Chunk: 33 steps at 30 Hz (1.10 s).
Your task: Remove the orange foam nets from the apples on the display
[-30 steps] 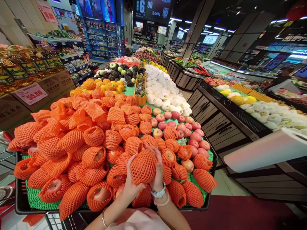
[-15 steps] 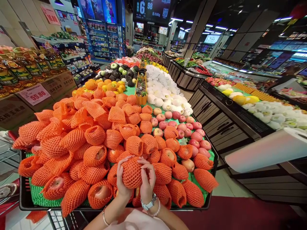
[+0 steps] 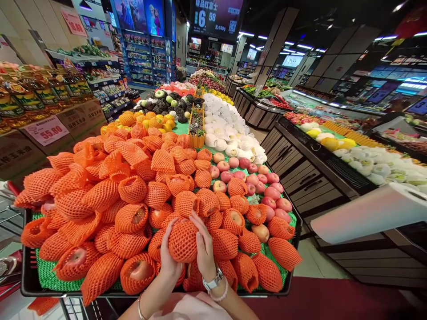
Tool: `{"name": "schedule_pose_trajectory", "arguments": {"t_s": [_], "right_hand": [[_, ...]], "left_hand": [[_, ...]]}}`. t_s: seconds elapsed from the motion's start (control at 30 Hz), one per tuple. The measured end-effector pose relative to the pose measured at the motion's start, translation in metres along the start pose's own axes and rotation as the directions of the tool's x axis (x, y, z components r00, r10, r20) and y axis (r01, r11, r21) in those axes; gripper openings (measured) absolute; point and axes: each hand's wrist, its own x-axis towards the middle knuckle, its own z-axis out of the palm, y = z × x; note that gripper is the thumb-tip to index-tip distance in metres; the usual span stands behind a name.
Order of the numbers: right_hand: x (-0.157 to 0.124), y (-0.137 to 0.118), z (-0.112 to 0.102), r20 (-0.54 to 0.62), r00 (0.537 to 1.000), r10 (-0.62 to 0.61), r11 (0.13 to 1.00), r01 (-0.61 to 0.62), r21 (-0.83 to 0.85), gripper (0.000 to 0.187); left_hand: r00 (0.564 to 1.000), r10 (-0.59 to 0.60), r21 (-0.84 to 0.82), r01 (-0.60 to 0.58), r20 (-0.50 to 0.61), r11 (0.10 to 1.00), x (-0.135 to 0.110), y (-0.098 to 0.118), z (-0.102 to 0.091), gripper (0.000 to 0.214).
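Between my two palms sits an apple in an orange foam net point(image 3: 183, 240), held above the front of the display. My left hand point(image 3: 169, 255) curves round its left side and underside. Along its right side lies my right hand point(image 3: 204, 249), fingers fairly straight and pointing up and forward. The netting covers the side of the fruit facing me. Close around the hands lie more netted apples point(image 3: 225, 244), some with bare skin showing through the net's opening. Loose bare apples point(image 3: 227, 176) rest to the right, beyond the netted ones.
A black display tray point(image 3: 25, 266) with green mesh lining point(image 3: 56, 278) holds the fruit. White-netted fruit point(image 3: 230, 124) and a small yellow planter point(image 3: 196, 141) stand farther back. Bottles of oil point(image 3: 42, 95) are at left. At right, a roll of plastic bags point(image 3: 363, 213) juts out.
The fingers of my right hand have straightened and lie flatter along the netted apple. Both hands still hold the fruit in nearly the same place. The view has shifted slightly.
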Motion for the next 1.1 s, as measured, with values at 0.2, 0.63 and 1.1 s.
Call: {"name": "schedule_pose_trajectory", "arguments": {"t_s": [0.2,0.63,1.1], "right_hand": [[-0.002,0.001,-0.008,0.135,0.99,-0.029,1.0,0.029,0.003,0.059],[-0.023,0.031,-0.058,0.007,0.997,0.075,0.974,-0.074,0.213,0.09],[-0.079,0.1,-0.191,-0.293,0.895,0.336,0.838,-0.426,-0.34,0.074]], "left_hand": [[1.0,-0.007,0.041,0.008,-0.025,0.999,0.005,0.003,-0.002,0.025],[0.831,-0.157,0.156,0.086,0.534,0.984,-0.016,0.004,0.011,0.058],[0.835,0.399,0.114,-0.47,0.379,0.875,0.052,0.096,-0.013,0.023]]}}
